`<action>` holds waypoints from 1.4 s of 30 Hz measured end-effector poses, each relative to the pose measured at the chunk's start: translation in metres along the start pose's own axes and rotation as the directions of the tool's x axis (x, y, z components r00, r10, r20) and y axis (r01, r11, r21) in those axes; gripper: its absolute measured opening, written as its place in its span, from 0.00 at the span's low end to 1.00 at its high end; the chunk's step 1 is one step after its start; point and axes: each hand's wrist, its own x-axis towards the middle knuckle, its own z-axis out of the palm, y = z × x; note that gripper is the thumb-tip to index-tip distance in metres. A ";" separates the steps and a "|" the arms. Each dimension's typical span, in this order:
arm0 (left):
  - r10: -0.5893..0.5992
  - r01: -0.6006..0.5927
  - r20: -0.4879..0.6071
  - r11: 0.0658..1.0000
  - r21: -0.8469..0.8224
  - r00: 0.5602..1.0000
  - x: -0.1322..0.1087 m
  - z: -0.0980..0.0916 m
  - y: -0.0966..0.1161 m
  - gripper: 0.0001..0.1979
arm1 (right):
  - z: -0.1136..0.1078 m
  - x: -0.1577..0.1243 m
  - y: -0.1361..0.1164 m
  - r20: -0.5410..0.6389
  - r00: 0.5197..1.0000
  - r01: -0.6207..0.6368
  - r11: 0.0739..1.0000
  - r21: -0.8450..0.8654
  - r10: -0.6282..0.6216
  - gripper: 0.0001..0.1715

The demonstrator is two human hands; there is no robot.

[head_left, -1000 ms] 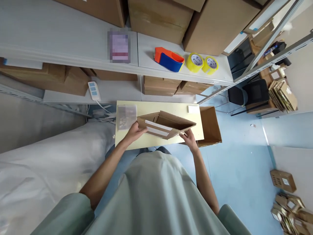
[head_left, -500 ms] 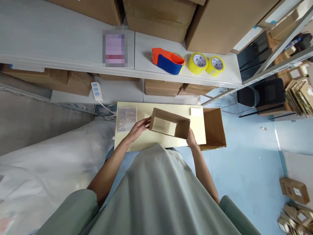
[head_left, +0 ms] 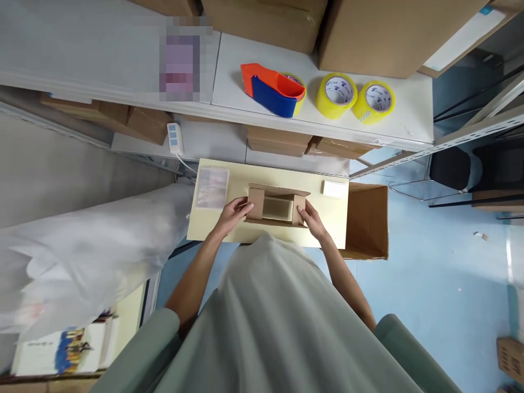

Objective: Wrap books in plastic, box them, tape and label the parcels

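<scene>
A small cardboard box (head_left: 257, 203) stands on the cream tabletop (head_left: 241, 176), its opening facing up. The short flaps at both ends lean inward over the opening, and the long flaps stand out along the sides. My left hand (head_left: 234, 216) grips the left end of the box, thumb on top of the short flap. At the right end, my right hand (head_left: 311, 219) holds the other short flap between thumb and fingers. Through the gap between the flaps a pale inside shows. Left of the box lies a clear plastic sheet or bag (head_left: 212, 187), and a small white block (head_left: 334, 189) is at the right.
A large open carton (head_left: 368, 218) stands right of the table. On the shelf (head_left: 229, 82) ahead are an orange and blue tape dispenser (head_left: 272, 90), two yellow tape rolls (head_left: 335, 97) and big boxes. A power strip (head_left: 175, 138) lies below. White plastic sheeting (head_left: 102, 240) bulges at the left.
The box has gone from tilted in my hands to level on the tabletop. Its short end flaps have folded inward, and my hands have moved onto them. The view has shifted slightly.
</scene>
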 end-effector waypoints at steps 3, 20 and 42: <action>0.015 -0.016 0.023 0.999 0.043 1.000 0.005 0.002 -0.004 0.49 | 0.000 0.010 0.009 -0.024 0.999 0.031 0.999 -0.017 -0.031 0.46; 0.152 -0.231 0.292 0.937 0.260 0.944 -0.017 -0.049 0.013 0.71 | -0.023 -0.030 -0.011 -0.087 0.996 -0.029 0.980 -0.198 0.011 0.67; 0.338 -0.395 0.204 0.789 0.470 0.919 0.010 -0.020 0.008 0.17 | -0.001 -0.012 -0.005 -0.196 0.969 0.031 0.862 -0.506 -0.150 0.26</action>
